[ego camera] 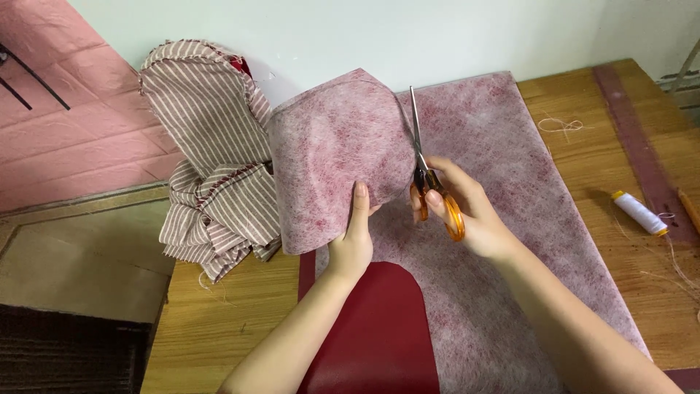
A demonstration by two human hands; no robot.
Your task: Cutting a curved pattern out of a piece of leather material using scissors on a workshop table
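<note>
My left hand (354, 237) grips the lower edge of a mottled pink-white piece of interfacing (332, 157) and holds it lifted upright. My right hand (459, 208) is closed in the orange handles of a pair of scissors (426, 164), whose blades point away from me along the lifted piece's right edge. Under both hands a larger sheet of the same interfacing (503, 219) lies flat on the wooden table (219, 321). A dark red rounded piece (379, 328) shows below my left wrist.
A heap of red-and-white striped cloth (208, 160) sits at the table's left back corner against the wall. A white spool of thread (639, 212) and loose threads lie at the right, beside a dark red strip (642, 153). Left of the table is floor.
</note>
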